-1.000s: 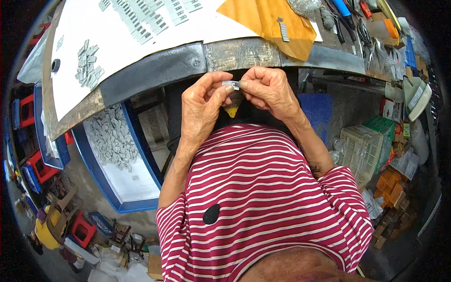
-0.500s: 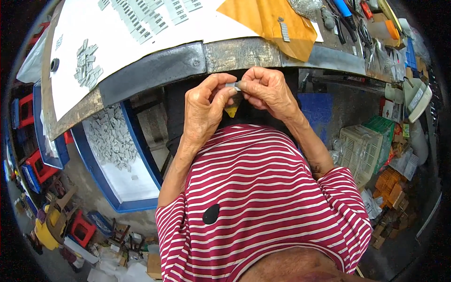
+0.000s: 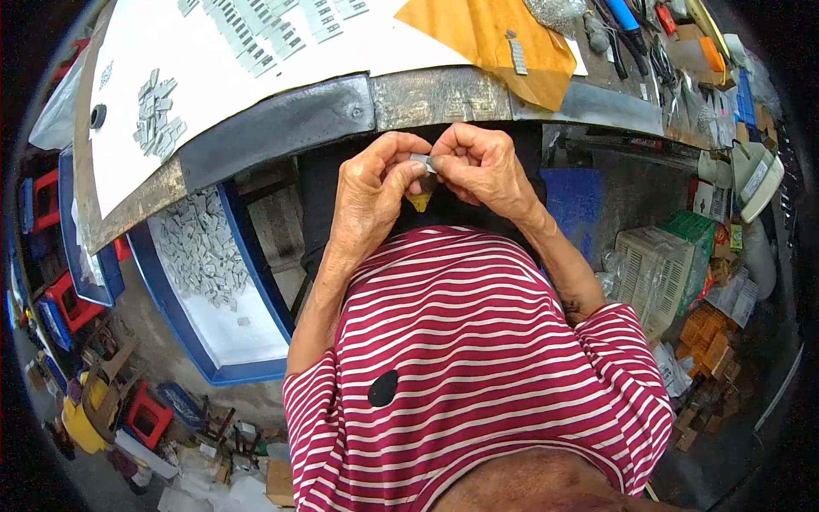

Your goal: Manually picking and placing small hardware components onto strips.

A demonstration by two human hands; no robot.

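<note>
A small, pale grey piece (image 3: 420,158) is pinched between the fingertips of the left hand (image 3: 368,189) and right hand (image 3: 488,173), just in front of the bench (image 3: 444,96). It slants slightly down toward the right; the fingers partly cover it, so its full shape is hidden.

My left hand (image 3: 365,194) pinches small grey piece (image 3: 421,160) between thumb and fingers, near bench edge (image 3: 439,96). My right hand (image 3: 488,173) grips its other end. Both in front of my red-and-white striped shirt (image 3: 486,341). On bench: white sheet (image 3: 119,171) bearing loose heap of grey pieces (image 3: 158,115), black ring (image 3: 99,115) left of heap, neat rows of pieces (image 3: 260,34) farther back. Orange paper (image 3: 478,38) right of rows, grey strip (image 3: 517,56) lying on it. Blue tray (image 3: 243,373) at lower left, many grey bits (image 3: 203,247) spread inside.
</note>
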